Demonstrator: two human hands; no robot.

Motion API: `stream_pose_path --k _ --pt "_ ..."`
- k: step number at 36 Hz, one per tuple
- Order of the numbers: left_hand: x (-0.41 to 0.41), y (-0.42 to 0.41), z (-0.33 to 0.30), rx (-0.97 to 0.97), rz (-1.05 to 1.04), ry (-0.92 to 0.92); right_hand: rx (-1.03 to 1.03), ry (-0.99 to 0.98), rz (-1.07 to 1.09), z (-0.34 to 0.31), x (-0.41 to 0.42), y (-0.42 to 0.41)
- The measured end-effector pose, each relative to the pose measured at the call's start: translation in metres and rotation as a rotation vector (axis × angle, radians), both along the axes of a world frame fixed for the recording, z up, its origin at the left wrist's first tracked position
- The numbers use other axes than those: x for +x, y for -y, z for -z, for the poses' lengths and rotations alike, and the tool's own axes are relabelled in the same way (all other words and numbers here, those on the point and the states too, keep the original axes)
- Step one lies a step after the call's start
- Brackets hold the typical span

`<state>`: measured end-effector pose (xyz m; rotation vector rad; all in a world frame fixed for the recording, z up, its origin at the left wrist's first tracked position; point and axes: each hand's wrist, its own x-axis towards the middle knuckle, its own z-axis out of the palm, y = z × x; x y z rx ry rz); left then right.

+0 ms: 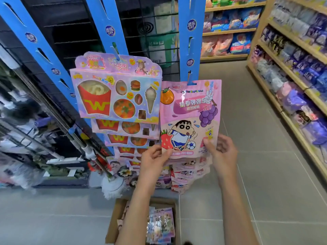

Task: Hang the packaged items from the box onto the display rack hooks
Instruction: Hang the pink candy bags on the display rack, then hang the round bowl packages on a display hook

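A pink cartoon candy pouch (190, 117) hangs from a hook tab on the right blue display strip (191, 41). My left hand (155, 159) pinches its lower left corner, thumb on the front. My right hand (222, 149) holds its lower right corner the same way. More of the same pouches (187, 174) hang below it on that strip. Pink food-toy candy packs (116, 92) hang in a column on the middle blue strip (106, 23). On the floor below stands a cardboard box (116, 214) with several packaged items (162, 225) inside.
An empty blue strip (31, 38) hangs at the left. A mop (113, 186) leans by a dark glass cabinet (26, 129). Wooden shelves of bagged goods (297, 68) line the right side. Grey tiled floor (265, 191) lies between.
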<state>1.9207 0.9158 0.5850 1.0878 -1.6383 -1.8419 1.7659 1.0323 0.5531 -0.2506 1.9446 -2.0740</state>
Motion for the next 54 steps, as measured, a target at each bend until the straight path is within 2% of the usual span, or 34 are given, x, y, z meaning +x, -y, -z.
stream_pose_path --k 3,11,18,25,32,38,51,54 --pt "0.009 0.003 0.012 0.027 -0.016 0.049 0.043 0.047 0.079 0.012 0.009 0.001" --pt "0.045 0.018 0.033 0.139 -0.010 0.078 0.062 0.355 0.157 0.033 0.056 0.003" --pt "0.099 0.044 0.070 0.222 -0.068 0.145 0.137 0.368 0.039 0.054 0.111 0.006" --pt "0.158 0.059 0.119 0.367 -0.154 0.177 0.313 0.481 -0.116 0.107 0.181 -0.001" --pt "0.196 0.069 0.204 0.437 -0.157 0.280 0.483 0.577 -0.250 0.170 0.247 -0.001" --pt "0.228 0.078 0.285 0.578 -0.205 0.272 0.663 0.656 -0.407 0.249 0.283 -0.008" --pt "0.290 0.086 0.472 0.783 -0.187 0.476 0.877 0.727 -0.570 0.446 0.287 0.002" --pt "0.303 0.085 0.512 0.773 -0.212 0.548 0.930 0.743 -0.608 0.484 0.291 0.006"
